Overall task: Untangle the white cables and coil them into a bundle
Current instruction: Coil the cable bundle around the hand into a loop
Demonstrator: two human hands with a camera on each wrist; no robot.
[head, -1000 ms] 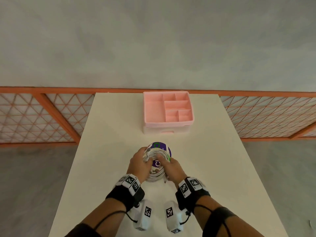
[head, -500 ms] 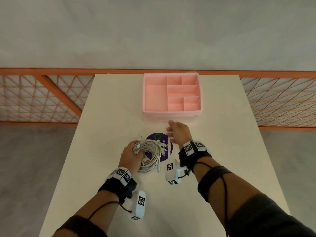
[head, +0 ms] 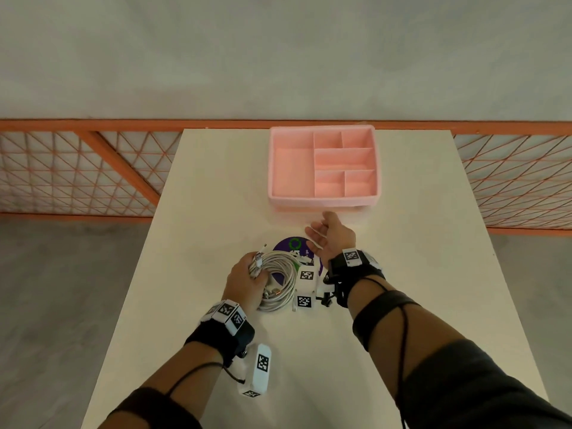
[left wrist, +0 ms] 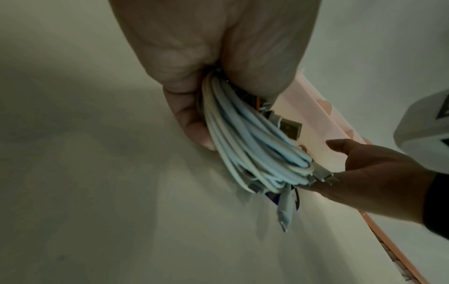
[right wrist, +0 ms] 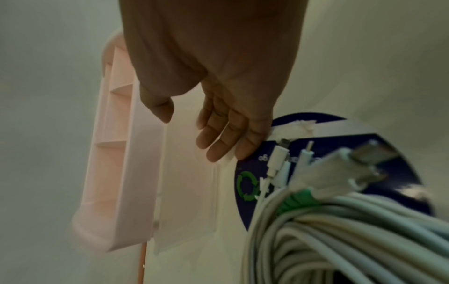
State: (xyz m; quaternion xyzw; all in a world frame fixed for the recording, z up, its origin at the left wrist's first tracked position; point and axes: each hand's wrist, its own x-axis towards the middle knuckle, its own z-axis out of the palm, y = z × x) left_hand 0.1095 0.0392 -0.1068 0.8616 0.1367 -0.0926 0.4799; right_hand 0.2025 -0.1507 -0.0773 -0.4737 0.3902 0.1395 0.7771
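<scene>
Head view: the coil of white cables (head: 278, 281) is seen at lower centre of the frame, lying on the table (head: 192, 212) and partly over a purple disc (head: 286, 244); the left hand (head: 246, 281) is closed around the coil's left side, fingers curled over the strands; the right hand (head: 332, 236) is held above and right of the coil, fingers relaxed and spread, nothing in its grip; a pink compartment tray (head: 323, 199) is noted at upper centre, just beyond the right hand.

Left wrist view: the bundled strands (left wrist: 245, 146) are seen gripped between thumb and fingers (left wrist: 192, 123) at frame centre; several plug ends protrude at lower right.

Right wrist view: the open palm (right wrist: 218, 76) fills the upper centre; the coil (right wrist: 340, 240) occupies the lower right; the tray (right wrist: 121, 173) stands at left.
</scene>
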